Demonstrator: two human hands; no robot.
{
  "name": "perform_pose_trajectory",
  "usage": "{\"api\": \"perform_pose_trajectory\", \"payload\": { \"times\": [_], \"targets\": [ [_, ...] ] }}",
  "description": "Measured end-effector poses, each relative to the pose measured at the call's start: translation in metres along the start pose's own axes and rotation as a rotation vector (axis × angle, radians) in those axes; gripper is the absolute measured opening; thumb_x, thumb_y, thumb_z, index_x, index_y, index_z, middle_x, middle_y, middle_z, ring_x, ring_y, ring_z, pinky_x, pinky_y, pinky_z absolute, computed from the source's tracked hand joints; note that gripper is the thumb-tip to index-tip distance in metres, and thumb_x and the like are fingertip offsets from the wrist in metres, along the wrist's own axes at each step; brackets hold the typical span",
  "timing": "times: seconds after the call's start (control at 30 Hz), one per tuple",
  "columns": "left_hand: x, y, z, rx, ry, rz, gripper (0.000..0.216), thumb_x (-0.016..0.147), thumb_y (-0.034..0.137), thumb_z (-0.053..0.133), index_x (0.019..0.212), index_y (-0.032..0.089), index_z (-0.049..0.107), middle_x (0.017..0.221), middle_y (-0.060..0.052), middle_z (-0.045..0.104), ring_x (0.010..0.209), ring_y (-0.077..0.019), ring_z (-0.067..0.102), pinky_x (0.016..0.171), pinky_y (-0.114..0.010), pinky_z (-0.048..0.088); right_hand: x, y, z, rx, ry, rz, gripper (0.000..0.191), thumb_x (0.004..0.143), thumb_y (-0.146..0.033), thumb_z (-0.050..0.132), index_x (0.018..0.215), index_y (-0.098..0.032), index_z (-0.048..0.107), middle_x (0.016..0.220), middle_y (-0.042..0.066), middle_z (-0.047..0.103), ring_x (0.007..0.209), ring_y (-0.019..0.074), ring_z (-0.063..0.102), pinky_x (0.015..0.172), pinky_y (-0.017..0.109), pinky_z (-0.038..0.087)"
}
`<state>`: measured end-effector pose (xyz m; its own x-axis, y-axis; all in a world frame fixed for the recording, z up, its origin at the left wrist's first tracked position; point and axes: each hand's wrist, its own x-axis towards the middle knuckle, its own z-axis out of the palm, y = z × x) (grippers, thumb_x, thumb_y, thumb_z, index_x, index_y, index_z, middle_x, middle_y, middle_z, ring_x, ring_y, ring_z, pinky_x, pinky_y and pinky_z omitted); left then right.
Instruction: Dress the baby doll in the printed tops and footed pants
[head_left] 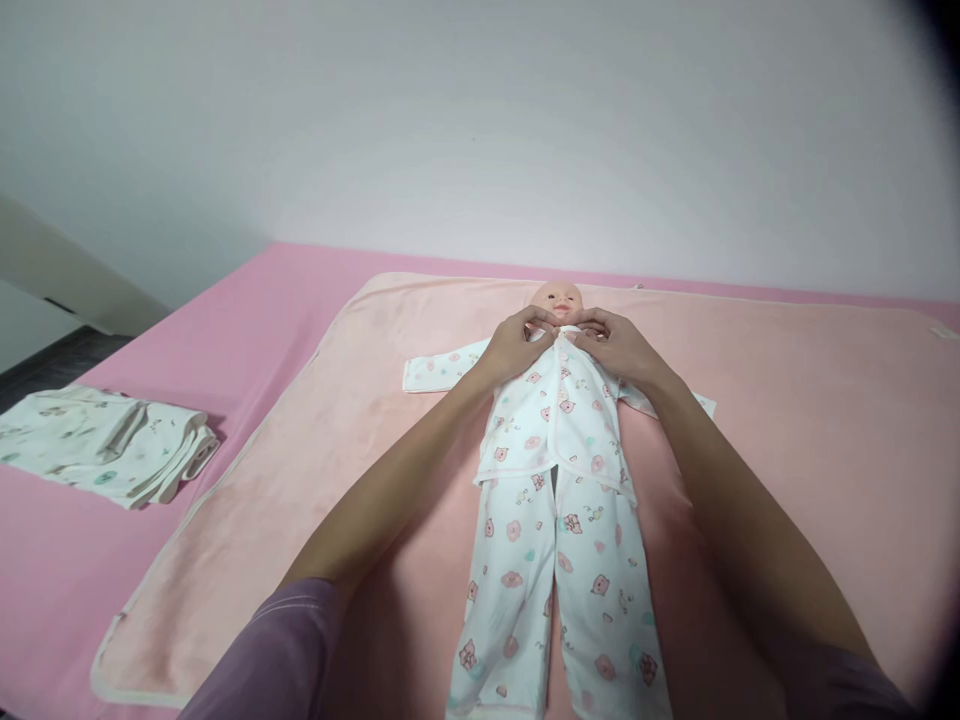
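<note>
- I have my left hand (517, 345) at 9 o'clock of the collar and my right hand (619, 346) at 3 o'clock, touching it below the doll's head (556, 296).
- Both sets of fingers are bent in at the neckline; I can't tell whether they're pinching cloth.
- The printed shirt (551, 425) lies on the peach blanket (795, 430), sleeves spread.
- At 6 o'clock from it, I see matching trousers (510, 580) beneath its hem.
- At 9 o'clock, folded cloth (97, 440) sits on the pink surface (232, 310).
</note>
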<state>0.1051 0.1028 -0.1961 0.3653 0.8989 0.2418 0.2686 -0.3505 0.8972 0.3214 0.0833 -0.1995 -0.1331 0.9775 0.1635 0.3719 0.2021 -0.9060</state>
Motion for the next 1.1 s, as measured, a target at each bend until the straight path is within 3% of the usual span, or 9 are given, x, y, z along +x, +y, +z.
{"api": "perform_pose_trajectory", "payload": {
  "times": [0.13,0.23,0.43,0.63,0.77,0.87,0.97,1.03,1.1],
  "targets": [
    [-0.001,0.002,-0.006,0.029,-0.048,-0.021,0.02,0.097,0.029,0.068,0.113,0.019,0.074,0.115,-0.006,0.076,0.095,-0.0156,0.063,0.084,-0.028,0.047,0.001,0.004,0.003,-0.016,0.112,0.016,0.04,0.082,-0.046,0.087,0.113,-0.022,0.076,0.106,0.007,0.077,0.094,0.0208,0.067,0.088,0.036,0.055],
    [0.001,-0.001,-0.007,0.028,-0.06,-0.044,0.02,0.096,0.03,0.068,0.112,0.019,0.074,0.115,-0.005,0.076,0.095,-0.0157,0.063,0.085,-0.028,0.047,0.001,0.003,0.003,-0.009,0.112,0.028,0.038,0.08,-0.045,0.088,0.109,-0.022,0.077,0.104,0.006,0.076,0.089,0.0189,0.065,0.085,0.035,0.053],
    [0.001,-0.001,0.002,0.027,0.071,-0.132,0.015,0.095,0.032,0.073,0.099,0.018,0.066,0.11,-0.006,0.073,0.092,-0.0155,0.062,0.086,-0.029,0.047,0.0,0.0,0.004,0.001,0.126,0.029,0.036,0.079,-0.045,0.088,0.104,-0.022,0.078,0.104,0.006,0.077,0.09,0.0194,0.064,0.085,0.035,0.052],
    [0.001,0.0,0.001,-0.005,0.106,-0.149,0.022,0.095,0.034,0.075,0.092,0.019,0.06,0.097,-0.003,0.066,0.083,-0.0136,0.056,0.079,-0.028,0.045,0.001,0.003,0.0,0.065,0.124,0.081,0.044,0.07,-0.048,0.095,0.102,-0.023,0.08,0.103,0.005,0.078,0.092,0.0201,0.065,0.087,0.035,0.052],
    [0.004,-0.005,0.002,-0.049,0.064,-0.136,0.024,0.094,0.033,0.077,0.093,0.019,0.059,0.093,-0.002,0.062,0.078,-0.0119,0.052,0.077,-0.027,0.044,0.002,0.001,0.003,0.059,0.129,0.12,0.051,0.067,-0.053,0.096,0.104,-0.022,0.079,0.102,0.006,0.077,0.091,0.0208,0.066,0.086,0.035,0.053],
    [0.001,-0.009,0.0,-0.038,0.068,-0.103,0.026,0.093,0.035,0.078,0.102,0.019,0.059,0.102,-0.004,0.064,0.078,-0.0123,0.052,0.077,-0.028,0.045,-0.005,-0.002,0.011,-0.046,0.227,0.135,0.053,0.073,-0.057,0.09,0.11,-0.022,0.075,0.113,0.008,0.076,0.086,0.0203,0.065,0.084,0.038,0.054],
    [-0.014,-0.018,-0.023,0.07,0.108,-0.009,0.03,0.097,0.041,0.072,0.114,0.02,0.06,0.123,-0.011,0.064,0.089,-0.0165,0.057,0.082,-0.031,0.049,-0.029,0.004,0.0,-0.247,0.349,0.018,0.055,0.083,-0.06,0.079,0.122,-0.022,0.07,0.132,0.013,0.069,0.089,0.0218,0.065,0.085,0.04,0.056],
    [-0.032,-0.026,-0.054,0.245,0.142,0.047,0.028,0.099,0.043,0.066,0.115,0.02,0.062,0.131,-0.013,0.063,0.105,-0.0218,0.058,0.092,-0.034,0.049,-0.054,0.016,-0.026,-0.427,0.347,-0.081,0.055,0.089,-0.06,0.073,0.129,-0.023,0.067,0.136,0.015,0.067,0.098,0.0256,0.066,0.088,0.043,0.056],
    [-0.052,-0.036,-0.093,0.457,0.177,-0.008,0.026,0.1,0.044,0.062,0.11,0.02,0.065,0.127,-0.014,0.066,0.116,-0.0264,0.056,0.102,-0.038,0.045,-0.083,0.036,-0.063,-0.602,0.336,-0.073,0.051,0.092,-0.059,0.068,0.128,-0.023,0.068,0.131,0.015,0.07,0.107,0.0301,0.066,0.096,0.047,0.053]
  ]
}}
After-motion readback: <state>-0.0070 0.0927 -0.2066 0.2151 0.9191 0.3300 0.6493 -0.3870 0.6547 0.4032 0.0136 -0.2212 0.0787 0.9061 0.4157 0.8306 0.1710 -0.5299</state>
